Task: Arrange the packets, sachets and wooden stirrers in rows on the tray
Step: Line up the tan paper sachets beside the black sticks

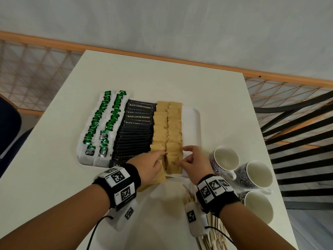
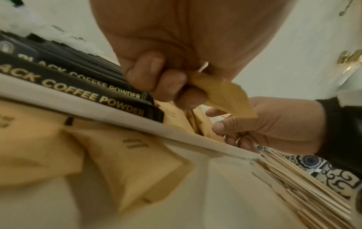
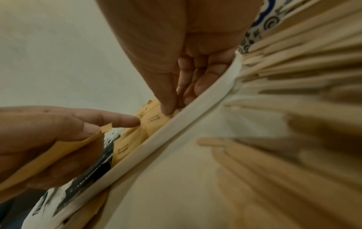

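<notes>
A white tray (image 1: 195, 123) holds rows of green tea bags (image 1: 100, 123), black coffee sachets (image 1: 137, 130) and two columns of brown packets (image 1: 167, 127). My left hand (image 1: 155, 159) hovers over the tray's near edge. Its curled fingers grip a brown packet (image 2: 225, 96) while the index finger (image 3: 125, 120) points at the brown columns. My right hand (image 1: 185, 159) is at the near end of the right brown column. Its thumb (image 3: 168, 106) and curled fingers pinch a packet (image 3: 154, 119) lying just inside the tray rim (image 3: 195, 111). Wooden stirrers (image 1: 189, 195) lie on the table under my right wrist.
Three patterned cups (image 1: 225, 157) (image 1: 257, 174) (image 1: 257, 206) stand right of the tray, close to my right wrist. Loose brown packets (image 2: 137, 162) lie on the table before the tray, beneath my left hand. A railing runs behind the table's far edge.
</notes>
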Tool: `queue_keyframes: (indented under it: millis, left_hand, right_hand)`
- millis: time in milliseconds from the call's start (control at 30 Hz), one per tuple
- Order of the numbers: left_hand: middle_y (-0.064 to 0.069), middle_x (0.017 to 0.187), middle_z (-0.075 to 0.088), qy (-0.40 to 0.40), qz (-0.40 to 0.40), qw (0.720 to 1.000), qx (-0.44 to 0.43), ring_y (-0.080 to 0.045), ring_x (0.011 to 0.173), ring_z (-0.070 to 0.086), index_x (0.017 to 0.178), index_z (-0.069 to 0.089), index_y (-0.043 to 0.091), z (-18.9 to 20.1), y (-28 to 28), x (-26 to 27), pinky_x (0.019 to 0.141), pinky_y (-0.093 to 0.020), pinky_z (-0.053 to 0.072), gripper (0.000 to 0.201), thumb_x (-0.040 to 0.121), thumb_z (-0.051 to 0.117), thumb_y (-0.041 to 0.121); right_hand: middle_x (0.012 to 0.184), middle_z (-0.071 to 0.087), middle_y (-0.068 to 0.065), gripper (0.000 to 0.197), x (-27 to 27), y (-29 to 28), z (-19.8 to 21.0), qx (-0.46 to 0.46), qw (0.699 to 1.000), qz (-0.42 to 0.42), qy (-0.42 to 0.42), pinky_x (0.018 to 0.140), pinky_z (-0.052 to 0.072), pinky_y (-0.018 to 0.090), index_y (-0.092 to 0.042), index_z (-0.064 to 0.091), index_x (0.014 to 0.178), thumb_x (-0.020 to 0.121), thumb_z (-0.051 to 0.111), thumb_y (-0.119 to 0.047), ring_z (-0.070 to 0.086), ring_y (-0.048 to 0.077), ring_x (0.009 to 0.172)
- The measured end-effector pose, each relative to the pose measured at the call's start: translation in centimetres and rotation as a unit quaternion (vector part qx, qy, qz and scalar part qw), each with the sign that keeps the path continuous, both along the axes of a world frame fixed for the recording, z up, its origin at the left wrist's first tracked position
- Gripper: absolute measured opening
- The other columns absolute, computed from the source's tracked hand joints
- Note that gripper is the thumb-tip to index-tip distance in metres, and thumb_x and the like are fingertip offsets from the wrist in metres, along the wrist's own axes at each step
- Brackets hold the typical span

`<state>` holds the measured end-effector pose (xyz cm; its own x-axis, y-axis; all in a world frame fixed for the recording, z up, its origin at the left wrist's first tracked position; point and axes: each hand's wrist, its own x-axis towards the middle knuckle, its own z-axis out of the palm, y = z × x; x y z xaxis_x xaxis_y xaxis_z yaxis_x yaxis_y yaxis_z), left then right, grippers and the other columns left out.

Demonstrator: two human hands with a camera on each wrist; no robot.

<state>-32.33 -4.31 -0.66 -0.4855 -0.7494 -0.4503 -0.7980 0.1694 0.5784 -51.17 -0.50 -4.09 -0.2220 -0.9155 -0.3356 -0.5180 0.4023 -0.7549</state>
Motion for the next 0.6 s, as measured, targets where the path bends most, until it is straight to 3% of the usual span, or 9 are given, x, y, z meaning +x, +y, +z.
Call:
queue_keyframes:
  millis: [133,200,267,333,400,467,533,600]
  left_hand:
    - [0.008,0.085,0.054,0.057,0.058,0.996,0.033,-0.005,0.071,0.048,0.130,0.050,0.029,-0.3,0.0,0.6,0.063,-0.022,0.037,0.040,0.093,0.039,0.018]
    - [0.007,0.090,0.059,0.103,0.101,0.988,0.055,-0.008,0.076,0.055,0.115,0.057,0.033,-0.4,-0.2,1.2,0.066,-0.025,0.046,0.033,0.091,0.045,0.015]
    - [0.002,0.098,0.066,0.138,0.134,0.979,0.073,-0.017,0.087,0.062,0.101,0.057,0.037,-0.4,-0.4,1.8,0.077,-0.036,0.054,0.029,0.087,0.054,0.012]
    - [0.001,0.101,0.067,0.159,0.154,0.971,0.089,-0.017,0.091,0.065,0.106,0.057,0.032,-0.4,-0.7,2.2,0.082,-0.039,0.056,0.033,0.085,0.061,0.007]
    - [-0.005,0.101,0.068,0.191,0.189,0.956,0.116,-0.017,0.084,0.066,0.114,0.058,0.024,-0.3,-0.8,2.0,0.075,-0.030,0.058,0.035,0.087,0.062,0.002]
    - [-0.010,0.096,0.070,0.223,0.215,0.942,0.133,-0.018,0.073,0.066,0.116,0.060,0.017,-0.1,-0.8,1.8,0.065,-0.024,0.057,0.031,0.091,0.056,0.000]
    - [-0.013,0.094,0.071,0.238,0.225,0.934,0.141,-0.018,0.070,0.067,0.116,0.061,0.017,0.1,-0.8,1.8,0.063,-0.024,0.057,0.029,0.094,0.050,0.000]
    - [-0.013,0.091,0.071,0.249,0.232,0.929,0.145,-0.019,0.071,0.066,0.115,0.062,0.018,0.2,-0.8,1.9,0.064,-0.024,0.057,0.030,0.094,0.051,0.000]
  right_hand:
    - [0.069,0.057,-0.008,0.033,-0.2,0.2,0.1,-0.013,1.000,-0.004,-0.001,0.058,0.040,0.013,-0.027,0.051,0.114,0.086,0.067,-0.022,0.058,0.005,0.066]
    - [0.072,0.057,-0.008,0.031,-0.2,0.5,0.3,-0.028,0.999,-0.011,-0.011,0.058,0.040,0.012,-0.028,0.051,0.112,0.086,0.067,-0.023,0.057,0.005,0.066]
    - [0.072,0.058,-0.008,0.024,0.0,0.7,0.7,-0.052,0.999,-0.002,-0.017,0.058,0.041,0.012,-0.029,0.055,0.109,0.088,0.065,-0.025,0.057,0.003,0.064]
    - [0.073,0.061,-0.011,0.011,0.6,0.7,1.2,-0.063,0.997,0.024,-0.038,0.058,0.042,0.012,-0.032,0.061,0.100,0.090,0.061,-0.027,0.056,-0.001,0.062]
    - [0.075,0.065,-0.013,0.013,1.4,0.6,1.7,-0.064,0.994,0.048,-0.076,0.061,0.044,0.013,-0.036,0.065,0.093,0.093,0.058,-0.026,0.058,-0.003,0.064]
    - [0.075,0.065,-0.015,0.015,2.2,0.4,2.1,-0.053,0.992,0.056,-0.103,0.058,0.043,0.011,-0.035,0.066,0.095,0.095,0.055,-0.026,0.060,-0.005,0.064]
    - [0.076,0.066,-0.015,0.015,2.8,0.2,2.3,-0.038,0.990,0.058,-0.122,0.057,0.044,0.012,-0.031,0.067,0.101,0.095,0.054,-0.026,0.061,-0.004,0.063]
    - [0.081,0.069,-0.013,0.015,3.2,0.0,2.1,-0.035,0.990,0.063,-0.123,0.065,0.051,0.020,-0.029,0.069,0.104,0.092,0.060,-0.028,0.064,-0.001,0.070]
